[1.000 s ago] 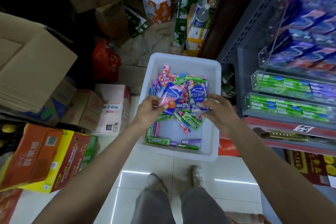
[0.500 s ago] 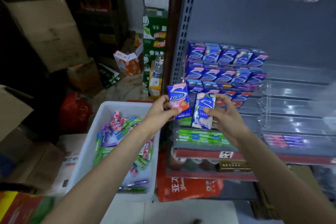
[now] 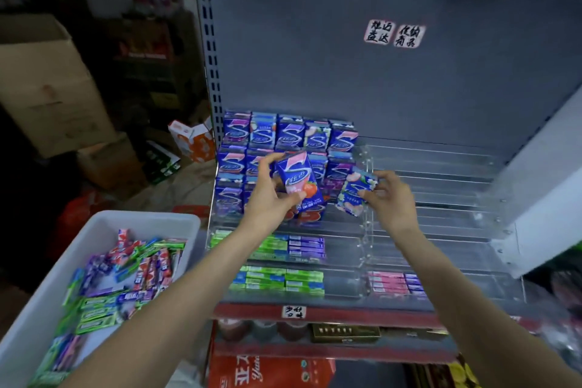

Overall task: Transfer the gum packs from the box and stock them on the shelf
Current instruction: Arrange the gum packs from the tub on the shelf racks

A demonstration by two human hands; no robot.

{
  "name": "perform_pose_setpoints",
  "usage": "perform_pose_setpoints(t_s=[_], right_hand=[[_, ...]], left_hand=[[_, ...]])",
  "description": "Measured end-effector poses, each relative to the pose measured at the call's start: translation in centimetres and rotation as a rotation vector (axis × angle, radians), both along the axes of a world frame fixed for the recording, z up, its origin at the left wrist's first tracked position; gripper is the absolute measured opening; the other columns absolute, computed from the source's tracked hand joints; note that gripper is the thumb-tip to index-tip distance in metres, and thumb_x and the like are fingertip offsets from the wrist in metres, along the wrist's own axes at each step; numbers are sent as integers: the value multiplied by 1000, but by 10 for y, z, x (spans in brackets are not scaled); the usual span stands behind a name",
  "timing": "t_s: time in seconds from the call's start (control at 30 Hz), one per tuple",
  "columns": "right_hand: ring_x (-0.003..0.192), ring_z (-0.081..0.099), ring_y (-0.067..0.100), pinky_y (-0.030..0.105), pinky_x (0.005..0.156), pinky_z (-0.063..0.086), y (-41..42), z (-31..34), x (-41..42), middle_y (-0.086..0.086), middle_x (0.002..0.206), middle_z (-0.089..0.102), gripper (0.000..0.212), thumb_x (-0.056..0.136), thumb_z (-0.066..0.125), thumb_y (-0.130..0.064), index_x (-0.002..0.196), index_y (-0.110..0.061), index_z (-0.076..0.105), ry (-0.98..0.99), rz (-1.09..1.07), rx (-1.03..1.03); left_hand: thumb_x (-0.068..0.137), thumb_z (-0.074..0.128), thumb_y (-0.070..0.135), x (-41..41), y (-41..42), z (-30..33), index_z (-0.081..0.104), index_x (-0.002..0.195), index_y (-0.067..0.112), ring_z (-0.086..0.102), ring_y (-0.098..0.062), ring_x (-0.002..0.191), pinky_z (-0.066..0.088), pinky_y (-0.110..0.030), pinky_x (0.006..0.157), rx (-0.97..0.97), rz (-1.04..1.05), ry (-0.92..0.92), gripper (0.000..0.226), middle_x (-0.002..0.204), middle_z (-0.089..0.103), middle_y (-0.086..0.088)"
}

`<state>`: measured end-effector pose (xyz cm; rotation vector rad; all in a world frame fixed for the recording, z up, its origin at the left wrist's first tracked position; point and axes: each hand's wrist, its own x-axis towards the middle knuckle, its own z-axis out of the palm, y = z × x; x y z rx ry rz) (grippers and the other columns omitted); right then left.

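Two blue gum packs, lifted since a second ago from the white box (image 3: 94, 223) to the shelf (image 3: 425, 167). Left hand (image 3: 267, 198) grips the strawberry pack (image 3: 300, 186); right hand (image 3: 390, 195) pinches the peach pack (image 3: 357, 192). Both held at the stacked tiers, not yet placed; many packs left in the box.

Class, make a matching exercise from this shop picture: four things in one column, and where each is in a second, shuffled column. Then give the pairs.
Things
1. blue and pink gum box
2. blue and white gum box
3. loose gum sticks
4. pink gum packs

Places
A. in the white plastic bin
B. held by the right hand
C. lowest clear shelf tray, right side
D. held by the left hand

Pairs: 1-D, 2-B, 3-A, 4-C
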<state>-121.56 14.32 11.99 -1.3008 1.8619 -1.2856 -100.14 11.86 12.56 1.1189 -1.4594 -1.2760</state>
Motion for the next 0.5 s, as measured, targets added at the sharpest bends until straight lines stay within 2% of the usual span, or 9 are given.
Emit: perform_pose_setpoints(t_s=[0.1,0.2,0.27,0.37,0.4,0.5], right_hand=[[87,67,30,51,81,51,-16,-14,1,14,96,69,29,80,68,0,96,-16,50,130,75,38],[90,66,30,45,82,52,-22,-22,5,14,97,68,29,82,66,1,108,-5,54,182,98,59],[90,64,28,38,84,51,-23,-27,8,15,103,65,32,81,66,3,112,-2,57,258,109,32],[90,57,23,18,87,40,-23,-38,12,16,112,55,39,80,68,2,118,-3,60,430,103,-30],[87,55,20,17,87,39,-22,-40,13,15,113,52,41,81,68,0,120,-5,59,462,86,-34],[86,57,22,30,89,48,-22,-44,16,14,113,52,42,82,67,0,122,-7,57,455,47,-54]], left_hand=[[79,71,-1,-4,-4,1,34,111,40,64,-13,94,56,-29,78,-37,9,-22,63,103,64,0],[79,72,3,-4,-5,-2,35,111,41,63,-12,98,56,-29,78,-45,10,-58,62,109,62,-1],[80,71,4,-2,-6,-5,35,110,42,63,-13,97,56,-31,78,-65,24,-89,61,110,63,-2],[80,71,3,-1,-6,-9,37,107,48,63,-12,98,57,-36,81,-93,29,-123,62,113,63,1],[80,71,3,0,-5,-10,38,107,49,63,-12,100,57,-39,82,-91,27,-129,63,113,63,3],[80,72,3,-1,-4,-9,38,108,49,62,-12,102,56,-42,85,-80,17,-124,63,113,63,6]])
